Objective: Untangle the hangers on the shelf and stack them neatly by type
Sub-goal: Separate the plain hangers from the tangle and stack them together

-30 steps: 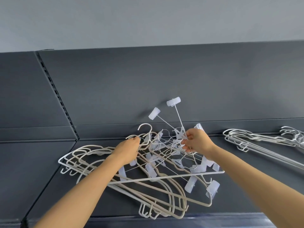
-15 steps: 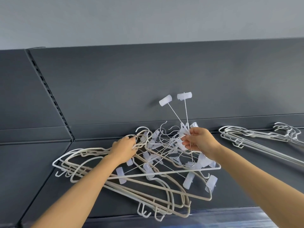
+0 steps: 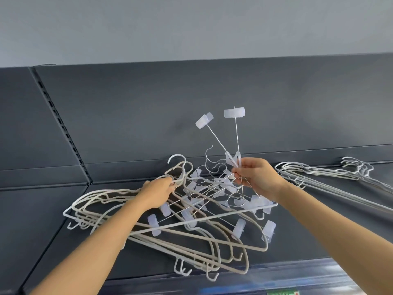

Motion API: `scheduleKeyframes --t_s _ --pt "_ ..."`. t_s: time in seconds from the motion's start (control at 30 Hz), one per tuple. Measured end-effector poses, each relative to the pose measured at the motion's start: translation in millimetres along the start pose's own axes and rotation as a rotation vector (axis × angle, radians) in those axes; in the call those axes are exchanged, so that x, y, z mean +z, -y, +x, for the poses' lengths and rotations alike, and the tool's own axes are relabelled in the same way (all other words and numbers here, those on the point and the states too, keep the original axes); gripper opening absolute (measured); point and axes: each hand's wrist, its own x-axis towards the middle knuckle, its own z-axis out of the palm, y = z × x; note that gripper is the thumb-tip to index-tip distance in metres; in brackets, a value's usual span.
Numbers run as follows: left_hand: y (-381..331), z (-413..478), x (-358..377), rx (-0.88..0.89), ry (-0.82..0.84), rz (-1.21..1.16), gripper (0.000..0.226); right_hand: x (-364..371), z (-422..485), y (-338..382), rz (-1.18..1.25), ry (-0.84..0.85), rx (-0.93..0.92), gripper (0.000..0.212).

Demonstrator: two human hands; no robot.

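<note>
Head view: a tangled pile of hangers [image 3: 191,220] lies on the matt dark grey shelf [image 3: 329,235], at 6 o'clock from the frame's centre. It mixes cream hangers [image 3: 202,237], matt-coated with curved shoulders and small hooks, and thin shiny wire ones carrying translucent whitish plastic clips [image 3: 238,228].

The left hand [image 3: 158,193], at 9 o'clock of the pile, has its fingers curled round the necks of several cream hangers just below their hooks. The right hand [image 3: 258,177], at 2 o'clock, pinches the wire rods of two clip hangers [image 3: 234,113] that stand up toward 12 o'clock, each tipped with a clip.

At 3 o'clock, well apart from the pile, a neat stack of white hangers [image 3: 314,174] lies flat.

Behind the shelf stands a smooth dark panel [image 3: 148,113] with a slotted upright [image 3: 61,124] at 10 o'clock. Above it is a pale grey wall [image 3: 191,28].
</note>
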Motion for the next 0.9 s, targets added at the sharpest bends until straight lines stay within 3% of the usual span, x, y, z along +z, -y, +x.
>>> scheduleKeyframes --t_s 0.3,0.57,0.77,0.9 --pt "-10.0 -9.0 -31.0 0.072 -0.047 0.039 0.013 0.4 -0.4 18.7 0.196 -0.007 -0.071 0.02" --pt "-23.6 -14.1 -48.7 0.139 -0.226 0.097 0.008 5.2 -4.9 20.3 -0.105 -0.063 -0.016 0.016" --pt "-15.5 -19.1 -49.5 0.094 -0.213 0.064 0.01 -1.5 -6.8 22.1 -0.198 -0.13 -0.12 0.019" --pt "-16.9 -21.6 -50.5 0.063 -0.223 0.013 0.014 -3.4 -9.0 20.4 -0.1 -0.114 -0.096 0.02"
